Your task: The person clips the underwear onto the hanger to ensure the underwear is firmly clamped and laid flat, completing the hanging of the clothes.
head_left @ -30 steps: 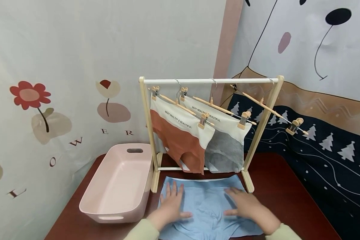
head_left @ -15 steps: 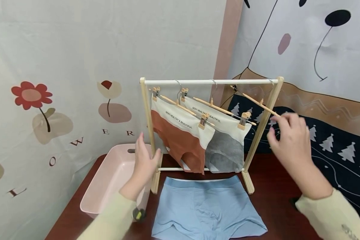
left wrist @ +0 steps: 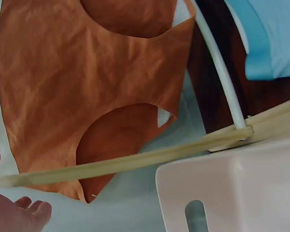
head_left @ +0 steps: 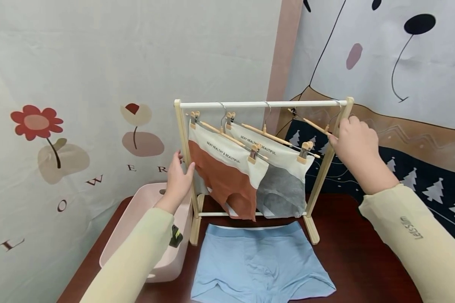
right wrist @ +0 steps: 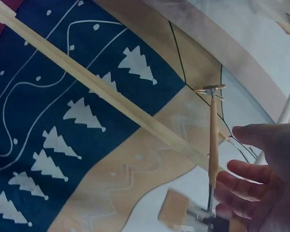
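Note:
In the head view my left hand (head_left: pixel 179 181) is beside the left post (head_left: pixel 183 139) of a small wooden clothes rack. Its thumb and fingers are spread about the post without closing on it. My right hand (head_left: pixel 356 145) is at the right end of the rack, by a bare clip hanger (head_left: pixel 316 126). In the right wrist view its fingers lie against or just beside the hanger's rod (right wrist: pixel 213 140), thumb apart. Rust-and-white briefs (head_left: pixel 223 176) and grey-and-white briefs (head_left: pixel 284 189) hang from two other clip hangers. Light blue boxer briefs (head_left: pixel 261 261) lie flat in front.
A pink plastic basket (head_left: pixel 170 269) stands left of the rack, partly behind my left sleeve. The rack's white top rail (head_left: pixel 250 104) carries the hanger hooks. Everything stands on a dark red table (head_left: pixel 364 244) by printed wall hangings.
Both hands have left the blue boxer briefs, which they were smoothing against the table. The left went up to the rack's left post, the right up to the bare hanger.

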Available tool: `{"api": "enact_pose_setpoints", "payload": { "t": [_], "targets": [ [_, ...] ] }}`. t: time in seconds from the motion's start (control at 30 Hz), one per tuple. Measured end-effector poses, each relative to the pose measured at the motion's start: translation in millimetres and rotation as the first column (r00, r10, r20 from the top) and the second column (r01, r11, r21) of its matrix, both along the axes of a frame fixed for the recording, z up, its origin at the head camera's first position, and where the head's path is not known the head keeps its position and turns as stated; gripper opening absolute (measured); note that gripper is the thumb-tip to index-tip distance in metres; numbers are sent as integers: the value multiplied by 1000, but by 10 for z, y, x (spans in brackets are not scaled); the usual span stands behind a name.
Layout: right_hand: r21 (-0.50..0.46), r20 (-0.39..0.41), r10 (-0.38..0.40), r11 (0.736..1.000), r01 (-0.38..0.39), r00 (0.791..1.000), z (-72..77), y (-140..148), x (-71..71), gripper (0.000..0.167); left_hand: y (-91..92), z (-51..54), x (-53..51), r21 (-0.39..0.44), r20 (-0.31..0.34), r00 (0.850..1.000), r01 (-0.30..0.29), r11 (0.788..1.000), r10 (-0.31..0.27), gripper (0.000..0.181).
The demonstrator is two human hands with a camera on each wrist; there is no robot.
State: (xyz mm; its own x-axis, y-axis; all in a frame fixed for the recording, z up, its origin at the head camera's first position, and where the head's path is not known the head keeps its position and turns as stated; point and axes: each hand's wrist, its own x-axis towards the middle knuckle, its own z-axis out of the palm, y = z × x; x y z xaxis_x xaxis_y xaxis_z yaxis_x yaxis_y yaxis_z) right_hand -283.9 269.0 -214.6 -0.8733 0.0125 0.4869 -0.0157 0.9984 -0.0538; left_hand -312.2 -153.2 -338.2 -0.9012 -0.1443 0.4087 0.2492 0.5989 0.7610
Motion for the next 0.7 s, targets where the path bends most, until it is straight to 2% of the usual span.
{"api": "enact_pose_setpoints", "payload": {
  "t": [0.1, 0.17, 0.27, 0.4, 0.53, 0.7],
  "targets": [
    [-17, 51, -11, 1000, 12, 999, -23, -30, -73, 40, 59, 24, -57, 0, 21, 1000, -15, 1000, 15, 62],
    [-23, 68, -10, 1000, 12, 998, -41, -44, -107, 37, 93, 25, -75, -14, 29, 999, -45, 999, 46, 58],
    [-33, 73, -11, 999, 14, 997, -51, -61, -138, 36, 115, 18, -98, -50, 8, 995, -99, 994, 100, 40],
    [-73, 43, -13, 997, 16, 999, -53, -70, -156, 30, 108, -13, -119, -113, -25, 990, -139, 984, 137, 20],
    [-105, 20, 6, 995, -4, 1000, -54, -83, -172, 26, 100, -39, -130, -143, -35, 987, -158, 977, 155, 17],
    [-140, 46, 18, 990, -12, 999, -59, -151, -204, 26, 74, -45, -123, -171, -46, 984, -179, 969, 174, 17]
  ]
}}
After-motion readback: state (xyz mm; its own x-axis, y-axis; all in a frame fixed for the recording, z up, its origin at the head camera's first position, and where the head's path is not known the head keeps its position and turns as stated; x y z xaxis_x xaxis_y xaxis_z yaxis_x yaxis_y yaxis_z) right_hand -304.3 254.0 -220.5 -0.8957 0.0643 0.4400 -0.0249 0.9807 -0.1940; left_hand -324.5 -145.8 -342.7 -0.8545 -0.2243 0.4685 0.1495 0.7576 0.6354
